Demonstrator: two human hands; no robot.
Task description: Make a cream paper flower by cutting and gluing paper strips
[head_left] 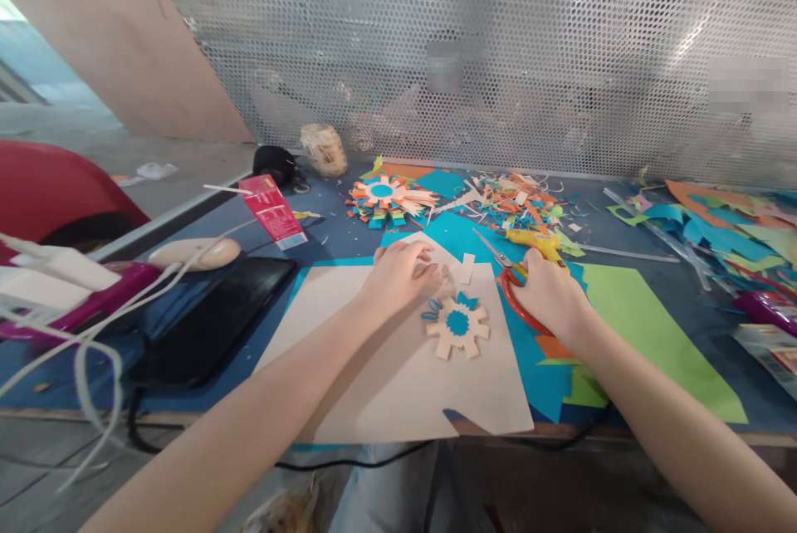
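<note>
My left hand is over the large cream paper sheet; its fingers are loosely bent and apart, with a blur by the fingertips and nothing visible in them. Just right of it lies a cream gear-shaped paper cutout with a blue centre and a few blue points at its top. A small cream paper piece is above the cutout. My right hand is closed around a pair of scissors with orange-red handles, blades pointing up and left. Beyond that hand lies a yellow glue gun.
A layered paper flower and a heap of paper scraps lie at the back, before a perforated metal panel. To the left are a black phone, cables and a pink carton. Green paper lies right.
</note>
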